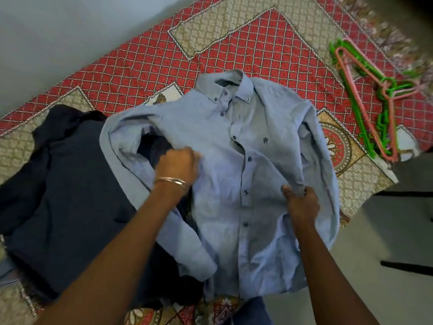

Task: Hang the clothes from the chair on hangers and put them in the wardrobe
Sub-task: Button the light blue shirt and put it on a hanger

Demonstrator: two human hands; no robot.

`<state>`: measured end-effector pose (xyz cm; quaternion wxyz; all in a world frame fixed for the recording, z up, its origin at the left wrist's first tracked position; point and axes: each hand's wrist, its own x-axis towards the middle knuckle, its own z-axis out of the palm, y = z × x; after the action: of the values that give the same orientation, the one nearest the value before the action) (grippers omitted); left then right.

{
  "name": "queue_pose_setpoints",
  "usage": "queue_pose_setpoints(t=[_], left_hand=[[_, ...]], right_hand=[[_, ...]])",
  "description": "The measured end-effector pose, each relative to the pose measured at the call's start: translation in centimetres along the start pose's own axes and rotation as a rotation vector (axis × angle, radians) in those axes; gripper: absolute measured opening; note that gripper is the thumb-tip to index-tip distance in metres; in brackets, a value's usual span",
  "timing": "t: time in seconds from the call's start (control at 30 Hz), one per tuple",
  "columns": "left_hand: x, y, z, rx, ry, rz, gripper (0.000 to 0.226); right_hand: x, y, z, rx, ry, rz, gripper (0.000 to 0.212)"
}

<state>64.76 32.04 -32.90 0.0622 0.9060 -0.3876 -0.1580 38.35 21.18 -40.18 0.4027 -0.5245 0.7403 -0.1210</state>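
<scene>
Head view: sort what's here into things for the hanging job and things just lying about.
For the job:
- light blue shirt, gripped by the left hand and the right hand
- dark garments under and beside it
- green and pink hangers

Just lying about:
- patterned bedspread
- bangle on the left wrist

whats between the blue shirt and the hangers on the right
In the head view, only bare patterned rug lies between the light blue shirt and the green and pink hangers.
</scene>
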Motion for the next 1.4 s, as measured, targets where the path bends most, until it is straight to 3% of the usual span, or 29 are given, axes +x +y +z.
queue_pose_setpoints(t=[0.1,0.17,0.23,0.33,0.43,0.57,0.63,0.7,0.8,0.9,0.97,1.07,1.1,1.17,1.2,1.27,1.33,1.4], left_hand=[[-2.1,2.1,3.4,-0.331,-0.06,-0.403,0.041],[-1.9,1.7,5.6,-0.574,-0.105,-0.57,0.059],[-1.2,1.1,6.6,-0.856,-0.15,-0.677,0.062],[-0.9,0.8,7.5,-1.214,-0.072,-0.755,0.017],[-1.8,0.4,6.6,-1.48,-0.134,-0.796,0.012],[-3.8,-1.3,5.1,-1.677,-0.017,-0.83,0.009],[-5.1,-2.2,5.0,-1.594,0.013,-0.851,0.012],[-6.8,-3.2,5.0,-1.319,-0.036,-0.774,0.011],[-9.3,-4.9,6.0,-0.672,-0.237,-0.536,0.028],[-11.2,-5.1,6.3,-0.307,-0.246,-0.423,0.033],[-11.6,-4.1,6.4,-0.18,-0.105,-0.411,0.028],[-12.2,-2.4,6.7,0.154,0.291,-0.055,0.03],[-12.2,-1.6,6.9,0.206,0.401,0.089,0.032],[-12.2,0.3,7.9,0.173,0.438,0.313,0.036],[-12.0,1.4,8.2,0.147,0.334,0.403,0.041],[-11.5,2.5,8.8,0.251,-0.088,0.511,0.053],[-10.2,2.7,9.6,0.396,-0.591,0.435,0.052],[-8.7,3.8,9.8,0.46,-0.848,0.337,0.048]], right_hand=[[-0.1,-1.2,0.5,0.032,0.015,0.011,0.056],[0.1,-1.5,0.6,0.046,0.021,0.022,0.06],[0.4,-1.0,0.8,0.11,-0.02,0.003,0.043],[0.5,-0.4,0.3,0.368,-0.109,0.107,0.021],[0.1,-0.7,-0.8,0.475,-0.182,0.104,0.021],[-0.9,-1.3,-2.8,0.498,-0.099,-0.019,0.017],[-1.2,-0.6,-4.2,0.541,-0.097,-0.032,0.014],[-1.8,0.6,-5.5,0.481,-0.141,-0.028,0.016],[-2.5,4.0,-6.0,-0.011,-0.151,-0.039,0.036],[-4.0,6.5,-5.2,-0.229,-0.1,-0.008,0.028],[-5.2,6.2,-4.2,-0.307,0.046,0.012,0.021],[-7.1,4.6,-2.8,-0.515,0.253,-0.278,0.036],[-7.7,4.1,-2.2,-0.562,0.22,-0.379,0.042],[-8.1,4.2,-0.8,-0.622,0.038,-0.597,0.05],[-7.9,4.4,-0.2,-0.688,-0.065,-0.689,0.054],[-7.3,4.6,1.0,-0.922,-0.254,-0.721,0.057],[-6.2,4.5,1.8,-1.046,-0.43,-0.558,0.047],[-4.2,3.8,1.6,-1.014,-0.488,-0.417,0.033]])
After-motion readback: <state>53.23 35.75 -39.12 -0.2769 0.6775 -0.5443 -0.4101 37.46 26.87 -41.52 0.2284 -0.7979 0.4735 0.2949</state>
